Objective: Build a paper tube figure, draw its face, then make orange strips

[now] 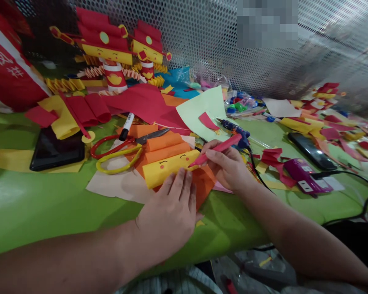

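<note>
Left forearm (79,259): bare, reaching in from the lower left, nearly level
Left hand (171,208): back upward, fingers stretched forward side by side, slightly bent, thumb low on the right
Right forearm (288,222): bare, slanting up from the lower right
Right hand (225,165): thumb and forefinger pinched, other fingers curled
Spacing: hands near, apart

Mid-frame, my left hand (171,210) covers part of the yellow paper roll (155,171), and I can't tell whether the tip of my pink pen (225,146) touches it. My left forearm (64,259) is cut off at lower left, my right forearm (297,222) at lower right. The red bag (10,61) runs out at upper left; the paper figure (325,96) at far right is blurred.
</note>
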Available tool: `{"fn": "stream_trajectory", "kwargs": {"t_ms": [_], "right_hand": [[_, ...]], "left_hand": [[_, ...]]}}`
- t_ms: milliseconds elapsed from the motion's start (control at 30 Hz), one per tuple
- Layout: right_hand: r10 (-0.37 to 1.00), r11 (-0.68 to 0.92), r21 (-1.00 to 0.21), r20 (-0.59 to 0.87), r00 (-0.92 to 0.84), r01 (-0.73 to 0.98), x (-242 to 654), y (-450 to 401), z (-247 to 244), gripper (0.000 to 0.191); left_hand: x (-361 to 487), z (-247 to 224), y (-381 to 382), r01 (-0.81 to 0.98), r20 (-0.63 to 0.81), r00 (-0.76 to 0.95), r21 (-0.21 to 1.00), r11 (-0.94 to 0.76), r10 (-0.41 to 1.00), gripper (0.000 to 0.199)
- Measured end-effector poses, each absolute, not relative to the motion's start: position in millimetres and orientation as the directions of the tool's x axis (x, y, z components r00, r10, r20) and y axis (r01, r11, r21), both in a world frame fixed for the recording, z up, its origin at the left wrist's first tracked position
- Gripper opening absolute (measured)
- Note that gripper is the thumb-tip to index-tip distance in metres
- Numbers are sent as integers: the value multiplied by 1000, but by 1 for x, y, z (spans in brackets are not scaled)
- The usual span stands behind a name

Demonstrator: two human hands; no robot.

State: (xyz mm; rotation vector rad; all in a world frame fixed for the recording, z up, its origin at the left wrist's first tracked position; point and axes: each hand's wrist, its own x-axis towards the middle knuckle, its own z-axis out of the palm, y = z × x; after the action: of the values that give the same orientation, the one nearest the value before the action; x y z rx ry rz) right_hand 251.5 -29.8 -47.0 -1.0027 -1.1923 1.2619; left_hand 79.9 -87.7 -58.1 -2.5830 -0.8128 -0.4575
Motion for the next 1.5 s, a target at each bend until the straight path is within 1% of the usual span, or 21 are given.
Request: {"fn": "stream_trajectory", "kwargs": {"t_ms": [100,233,433,567,667,767,900,1000,1267,1500], "right_hand": [[994,90,-983,100,-54,-159,251,-29,-50,27],[992,119,-984,124,-29,-134,253,-25,-52,26],[980,199,-979,200,-23,-46,254,-23,-56,28],[962,274,-959,275,0,74,254,-27,-57,24],[920,384,-899,391,-9,211,253,-32,-54,15],[871,480,-812,487,-70,332,250,-37,-51,6],[834,540,-719,526,-166,437,247,-39,-50,6],[810,564,-661,560,-175,495,245,-40,-51,6],[770,606,-590,605,-206,534,242,-40,-56,5],[761,618,-581,612,-216,529,240,-39,-57,6]], "left_hand": [[79,-57,-93,600,423,778,-277,-751,465,42],[78,-56,-97,631,424,758,-283,-722,496,40],[79,-58,-95,643,398,751,-261,-720,526,37],[79,-58,-94,629,375,763,-241,-739,526,37],[79,-59,-95,628,373,763,-229,-744,529,38],[79,-60,-95,621,374,768,-234,-748,520,36],[79,-60,-95,620,389,767,-244,-745,511,37],[80,-60,-95,621,392,765,-242,-745,511,37],[80,-62,-94,617,394,768,-247,-747,504,37],[80,-61,-94,617,387,770,-251,-746,507,38]]}}
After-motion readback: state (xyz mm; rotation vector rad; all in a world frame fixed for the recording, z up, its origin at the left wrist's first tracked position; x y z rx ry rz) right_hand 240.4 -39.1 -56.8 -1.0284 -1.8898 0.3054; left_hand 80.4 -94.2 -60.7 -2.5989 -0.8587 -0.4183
